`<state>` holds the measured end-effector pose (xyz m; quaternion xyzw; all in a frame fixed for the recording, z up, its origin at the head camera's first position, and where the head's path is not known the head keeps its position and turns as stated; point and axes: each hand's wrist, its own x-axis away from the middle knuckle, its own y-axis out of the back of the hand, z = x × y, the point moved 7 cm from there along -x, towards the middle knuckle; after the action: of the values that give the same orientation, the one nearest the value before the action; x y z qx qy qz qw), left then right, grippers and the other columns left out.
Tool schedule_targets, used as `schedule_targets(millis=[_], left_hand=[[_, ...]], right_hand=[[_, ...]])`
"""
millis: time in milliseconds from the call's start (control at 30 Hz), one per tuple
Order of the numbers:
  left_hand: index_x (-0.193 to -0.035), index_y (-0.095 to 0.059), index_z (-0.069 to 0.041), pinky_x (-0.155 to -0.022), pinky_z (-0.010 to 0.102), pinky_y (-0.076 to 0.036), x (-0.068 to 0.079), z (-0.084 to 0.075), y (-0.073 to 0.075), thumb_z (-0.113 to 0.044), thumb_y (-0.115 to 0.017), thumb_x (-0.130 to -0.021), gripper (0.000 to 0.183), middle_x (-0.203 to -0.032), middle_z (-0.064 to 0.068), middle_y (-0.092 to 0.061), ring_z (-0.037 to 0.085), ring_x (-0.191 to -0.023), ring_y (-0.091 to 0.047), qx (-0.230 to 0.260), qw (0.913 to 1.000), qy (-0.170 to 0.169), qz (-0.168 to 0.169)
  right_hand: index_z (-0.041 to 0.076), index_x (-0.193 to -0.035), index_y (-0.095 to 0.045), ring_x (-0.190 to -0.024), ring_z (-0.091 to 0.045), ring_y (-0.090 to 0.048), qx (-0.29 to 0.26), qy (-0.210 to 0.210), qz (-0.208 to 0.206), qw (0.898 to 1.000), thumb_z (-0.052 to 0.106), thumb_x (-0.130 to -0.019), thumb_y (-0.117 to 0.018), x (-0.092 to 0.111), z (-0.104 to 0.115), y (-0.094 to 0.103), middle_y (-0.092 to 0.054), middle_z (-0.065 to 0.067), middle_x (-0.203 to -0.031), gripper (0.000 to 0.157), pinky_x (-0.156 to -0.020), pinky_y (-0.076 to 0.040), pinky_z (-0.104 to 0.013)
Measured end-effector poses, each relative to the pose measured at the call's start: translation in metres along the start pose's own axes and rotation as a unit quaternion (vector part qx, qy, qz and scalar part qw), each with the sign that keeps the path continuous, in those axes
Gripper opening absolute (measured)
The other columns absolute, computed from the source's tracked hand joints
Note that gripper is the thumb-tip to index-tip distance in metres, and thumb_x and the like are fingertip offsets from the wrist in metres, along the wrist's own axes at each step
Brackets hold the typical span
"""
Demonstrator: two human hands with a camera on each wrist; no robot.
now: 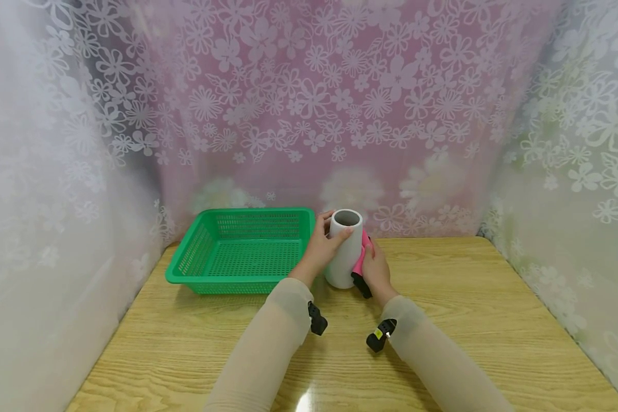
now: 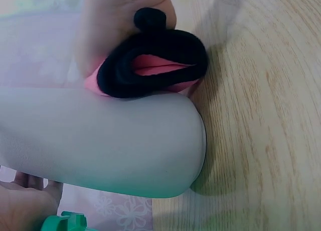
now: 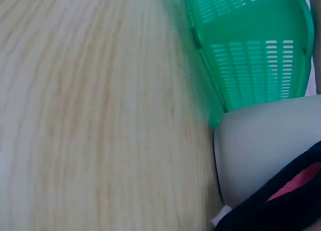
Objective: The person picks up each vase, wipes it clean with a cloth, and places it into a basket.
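A tall white vase (image 1: 343, 263) with a round open mouth stands upright on the table, just right of the green basket. My left hand (image 1: 321, 245) grips it near the top from the left, thumb across the front. On the vase's other side, my right hand (image 1: 378, 271) holds a pink cloth (image 1: 359, 265) with a black edge against the wall. In the left wrist view, the cloth's black edge (image 2: 198, 55) forms a loop around a pink inside, touching the vase (image 2: 110, 140). The right wrist view shows only the vase's lower part (image 3: 266, 135) and some black edge.
A green plastic basket (image 1: 242, 279) with slotted walls sits left of the vase, close to the left forearm. The wood-grain table (image 1: 474, 320) extends to the right and front. Flowered curtains (image 1: 309, 114) hang behind and on both sides.
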<state>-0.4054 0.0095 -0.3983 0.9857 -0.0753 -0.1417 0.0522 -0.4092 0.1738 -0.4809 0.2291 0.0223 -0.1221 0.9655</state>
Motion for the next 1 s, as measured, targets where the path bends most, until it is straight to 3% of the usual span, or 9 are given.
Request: schedule_targets(millis=[467, 667, 833, 1000], left_hand=[[-0.152, -0.034, -0.027, -0.106, 0.050, -0.043, 0.003, -0.003, 0.001, -0.039, -0.070, -0.095, 0.069, -0.143, 0.006, -0.049, 0.026, -0.131, -0.051, 0.007, 0.9999, 0.008, 0.005], [-0.152, -0.035, -0.027, -0.105, 0.049, -0.044, 0.002, -0.003, 0.001, -0.038, -0.071, -0.094, 0.069, -0.143, 0.005, -0.049, 0.025, -0.131, -0.051, 0.004, 0.9999, 0.010, 0.000], [-0.152, -0.034, -0.026, -0.106, 0.049, -0.043, 0.002, -0.003, 0.000, -0.038, -0.071, -0.094, 0.069, -0.143, 0.006, -0.049, 0.026, -0.132, -0.050, 0.006, 0.9999, 0.009, 0.001], [-0.152, -0.034, -0.022, -0.106, 0.049, -0.043, 0.001, -0.001, 0.000, -0.037, -0.071, -0.095, 0.070, -0.144, 0.007, -0.049, 0.027, -0.132, -0.051, 0.003, 1.0000, 0.007, 0.002]], right_hand=[[0.004, -0.155, -0.032, -0.144, -0.041, -0.031, 0.052, -0.058, 0.090, 0.993, 0.036, -0.109, -0.019, -0.002, -0.007, -0.003, -0.036, -0.024, -0.155, 0.058, -0.118, -0.024, -0.052], [-0.002, -0.155, -0.029, -0.144, -0.043, -0.030, 0.080, -0.052, 0.127, 0.987, 0.035, -0.110, -0.018, -0.006, -0.006, -0.002, -0.034, -0.028, -0.155, 0.059, -0.118, -0.022, -0.053], [-0.003, -0.154, -0.030, -0.137, -0.039, -0.038, 0.065, -0.061, 0.162, 0.983, 0.034, -0.110, -0.019, -0.008, -0.005, 0.000, -0.040, -0.028, -0.150, 0.058, -0.117, -0.027, -0.052], [-0.006, -0.150, -0.035, -0.132, -0.039, -0.042, 0.073, -0.051, 0.169, 0.982, 0.031, -0.110, -0.023, -0.012, -0.004, 0.005, -0.044, -0.030, -0.145, 0.057, -0.115, -0.029, -0.050]])
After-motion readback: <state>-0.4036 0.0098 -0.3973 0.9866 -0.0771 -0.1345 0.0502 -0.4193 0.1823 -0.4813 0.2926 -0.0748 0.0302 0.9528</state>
